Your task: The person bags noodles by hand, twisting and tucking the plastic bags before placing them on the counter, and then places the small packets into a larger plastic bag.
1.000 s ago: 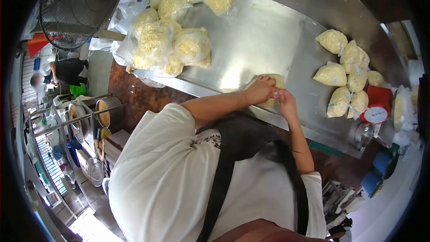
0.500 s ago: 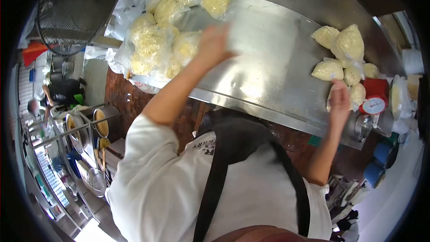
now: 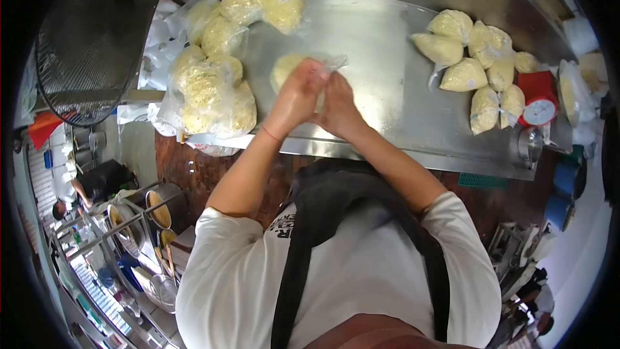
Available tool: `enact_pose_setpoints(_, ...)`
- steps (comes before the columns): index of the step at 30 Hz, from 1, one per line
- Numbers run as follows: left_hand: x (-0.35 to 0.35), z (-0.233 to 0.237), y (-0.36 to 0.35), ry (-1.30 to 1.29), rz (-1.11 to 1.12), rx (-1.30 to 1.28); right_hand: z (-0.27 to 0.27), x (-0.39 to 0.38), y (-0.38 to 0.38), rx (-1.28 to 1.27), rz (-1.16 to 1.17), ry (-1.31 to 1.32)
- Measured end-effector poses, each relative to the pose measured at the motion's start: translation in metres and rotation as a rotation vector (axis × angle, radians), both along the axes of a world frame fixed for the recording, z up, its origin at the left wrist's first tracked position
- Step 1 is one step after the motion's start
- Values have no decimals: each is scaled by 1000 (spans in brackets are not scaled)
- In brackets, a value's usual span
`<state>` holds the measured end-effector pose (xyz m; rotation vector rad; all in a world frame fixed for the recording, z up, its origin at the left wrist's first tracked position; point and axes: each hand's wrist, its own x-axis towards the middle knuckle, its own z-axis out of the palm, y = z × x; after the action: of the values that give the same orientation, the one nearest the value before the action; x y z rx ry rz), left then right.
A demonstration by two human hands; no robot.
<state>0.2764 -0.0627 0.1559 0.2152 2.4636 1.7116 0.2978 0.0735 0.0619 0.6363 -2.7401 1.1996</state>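
Near the middle of the steel table, a clear plastic bag of pale yellow shreds (image 3: 282,72) lies partly behind my left hand. My left hand (image 3: 301,95) is closed on the gathered top of this bag. Close against it, my right hand (image 3: 338,105) is also closed at the bag's neck, with a twist of clear plastic (image 3: 336,61) sticking out above the fingers. The exact grip of the fingertips is partly hidden. Left of my hands sits a heap of similar filled bags (image 3: 210,90).
More filled bags (image 3: 464,75) are grouped on the table's (image 3: 381,45) right side, beside a red scale (image 3: 537,95) and a metal bowl (image 3: 531,144). A wire mesh basket (image 3: 90,64) hangs at upper left. Another person (image 3: 97,181) is at far left.
My left hand has come away from the left heap with a bag. My right hand has moved left from the right group to meet it. One more bag now lies in the right group.
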Motion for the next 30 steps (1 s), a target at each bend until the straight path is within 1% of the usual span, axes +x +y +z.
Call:
enact_pose_setpoints(1, 2, 9, 10, -238, -71, 144, -25, -7, -3, 35, 16, 1)
enact_pose_setpoints(4, -4, -21, -6, 49, -158, 251, -39, -9, 28, -230, -171, -326)
enact_pose_setpoints(7, -1, -84, -29, 256, -175, -261, 0, -16, 53, -369, -55, -569)
enact_pose_setpoints(8, 1, -101, -16, 282, -200, -266, -4, -20, 60, -189, 207, -381)
enact_pose_setpoints(9, 2, -117, -4, 308, -226, -271, 11, -18, 67, -116, 279, -274)
enact_pose_setpoints(10, -11, -136, 11, 409, -325, -271, 42, -22, 77, -37, 343, -161)
enact_pose_setpoints(11, -20, -145, 23, 514, -419, -277, 61, -26, 85, 39, 413, -44)
enact_pose_setpoints(12, -15, -133, 37, 146, -295, -72, 67, -12, 96, -170, 195, -84)
enact_pose_setpoints(13, -17, -138, 50, -77, -122, 209, 47, -8, 106, -70, 69, -134)
enact_pose_setpoints(14, -20, -148, 60, -303, 56, 481, 6, 2, 113, 27, -56, -183)
enact_pose_setpoints(15, -21, -156, 70, -536, 241, 744, -22, 11, 107, 173, -74, -308)
enact_pose_setpoints(16, -22, -163, 82, -595, 307, 755, -50, 19, 101, 333, -74, -427)
enact_pose_setpoints(17, -24, -169, 96, -653, 374, 765, -76, 42, 81, 319, -126, -185)
enact_pose_setpoints(18, -25, -173, 102, -710, 445, 773, -95, 41, 69, 224, -246, -108)
enact_pose_setpoints(19, -22, -171, 103, -762, 428, 760, -101, 40, 62, 127, -363, -37)
enact_pose_setpoints(21, -30, -156, 101, -843, 387, 736, -98, 35, 63, 148, -324, -82)
enact_pose_setpoints(22, -26, -134, 98, -785, 338, 868, -91, 30, 65, 159, -309, -103)
enact_pose_setpoints(23, -15, -103, 91, -725, 286, 999, -89, 22, 69, 134, -206, -112)
enact_pose_setpoints(24, -1, -86, 83, -667, 233, 1126, -88, 13, 74, 107, -105, -125)
enact_pose_setpoints(25, 16, -84, 69, -613, 294, 1130, -90, 9, 78, 77, -3, -142)
enact_pose_setpoints(26, 32, -83, 50, -557, 356, 1132, -94, 7, 74, 68, 38, 8)
enact_pose_setpoints(27, 44, -84, 37, -491, 413, 1135, -93, 11, 70, -73, -14, -143)
enact_pose_setpoints(28, 57, -100, 28, -564, 434, 928, -87, 13, 66, -214, -65, -286)
enact_pose_setpoints(29, 73, -131, 20, -630, 450, 718, -80, 11, 62, -355, -115, -428)
enact_pose_setpoints(30, 82, -156, 17, -692, 465, 510, -70, 4, 60, -383, -126, -568)
